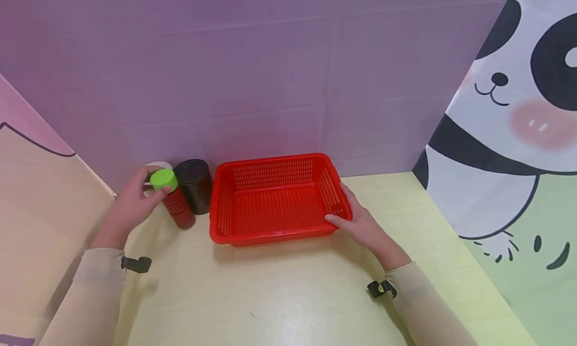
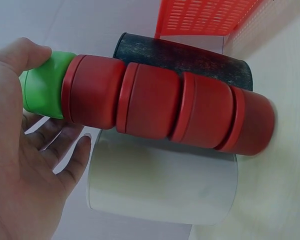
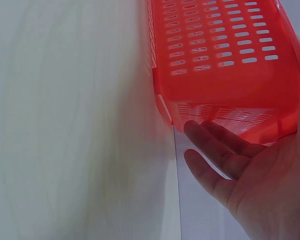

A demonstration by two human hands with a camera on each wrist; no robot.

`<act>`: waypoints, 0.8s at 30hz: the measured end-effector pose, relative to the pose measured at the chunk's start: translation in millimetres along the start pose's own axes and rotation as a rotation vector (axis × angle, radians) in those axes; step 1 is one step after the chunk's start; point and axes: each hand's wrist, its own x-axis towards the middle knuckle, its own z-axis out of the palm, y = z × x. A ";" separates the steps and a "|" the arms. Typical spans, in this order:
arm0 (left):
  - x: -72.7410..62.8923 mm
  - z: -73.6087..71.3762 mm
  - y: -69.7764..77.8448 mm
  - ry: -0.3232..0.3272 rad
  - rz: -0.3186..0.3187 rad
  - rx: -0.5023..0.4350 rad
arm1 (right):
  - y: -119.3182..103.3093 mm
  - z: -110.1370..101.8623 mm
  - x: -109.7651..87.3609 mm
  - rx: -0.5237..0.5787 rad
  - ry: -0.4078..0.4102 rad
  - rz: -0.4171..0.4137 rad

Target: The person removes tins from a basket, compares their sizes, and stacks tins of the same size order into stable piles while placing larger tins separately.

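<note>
My left hand (image 1: 137, 196) pinches a green round piece (image 1: 164, 180) between thumb and fingers. That piece sits on top of an upright stack of several red cup-shaped pieces (image 2: 152, 100). Right behind the stack stand a black canister (image 1: 194, 186) and a white canister (image 2: 162, 180), the latter mostly hidden by my hand in the head view. At the near right corner of a red plastic basket (image 1: 275, 206), my right hand (image 1: 360, 223) grips the rim, thumb over the top edge and fingers along the outside. Nothing lies inside the basket.
The pale wooden table (image 1: 270, 296) meets a purple backdrop (image 1: 270, 75) right behind the basket and canisters. A panel with a panda picture (image 1: 505, 120) rises on the right. A cream panel (image 1: 40, 216) stands close by my left forearm.
</note>
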 end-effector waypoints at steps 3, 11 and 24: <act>-0.1 2.3 -1.5 0.016 0.013 0.006 | -0.1 1.1 0.2 0.005 0.000 0.006; -0.4 7.8 -6.4 0.062 0.052 -0.003 | -1.5 1.8 0.8 0.008 -0.001 0.011; -2.5 10.4 -12.6 0.061 0.042 -0.023 | -1.7 -0.2 0.3 0.002 -0.004 0.004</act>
